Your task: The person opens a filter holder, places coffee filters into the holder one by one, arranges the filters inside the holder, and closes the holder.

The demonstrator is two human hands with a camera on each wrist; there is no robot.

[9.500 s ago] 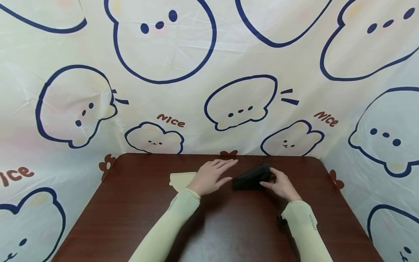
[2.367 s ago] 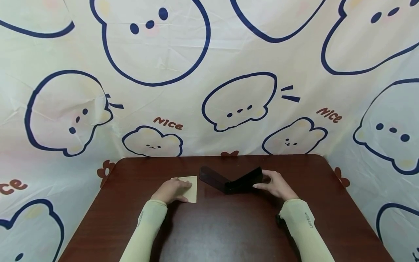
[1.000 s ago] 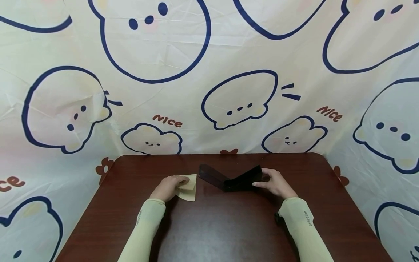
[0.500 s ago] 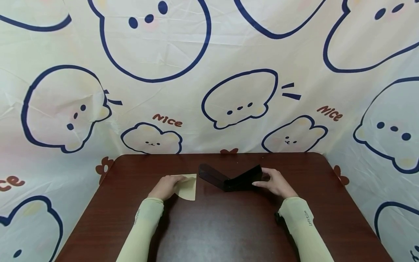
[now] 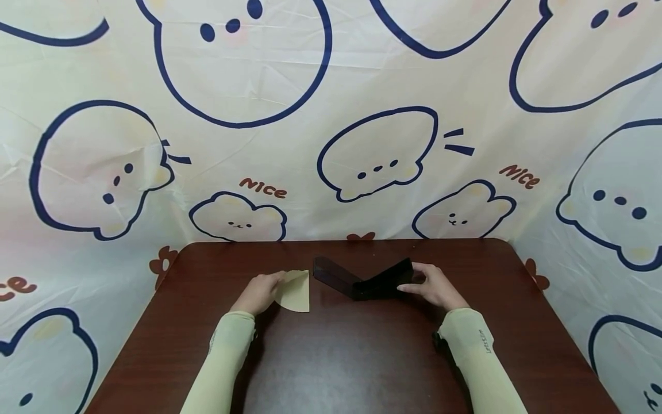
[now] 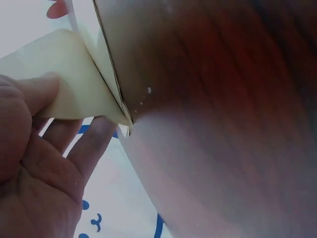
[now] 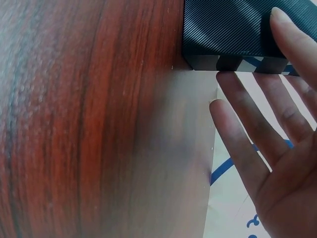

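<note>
In the head view my left hand [image 5: 256,293] pinches a pale yellow folded cloth [image 5: 296,292] by its left side, and the cloth's right part spreads toward the middle. The left wrist view shows the thumb on top of the cloth [image 6: 72,79], fingers beneath, with layers along its edge. A black hinged case [image 5: 385,280], like a glasses case, stands unfolded in a V on the table. My right hand [image 5: 438,287] grips its right end. In the right wrist view the thumb lies on the case's ribbed face [image 7: 228,27], with fingertips at its glossy edge.
The dark brown wooden table [image 5: 331,356] has rounded far corners. A pale curtain [image 5: 289,161] with blue cartoon outlines hangs behind it and along both sides. The case's left half stands just right of the cloth.
Some seconds ago the case was closed; now it is unfolded. My left hand has gone from lying flat on the cloth to pinching it, shifting slightly left. My right hand stays put.
</note>
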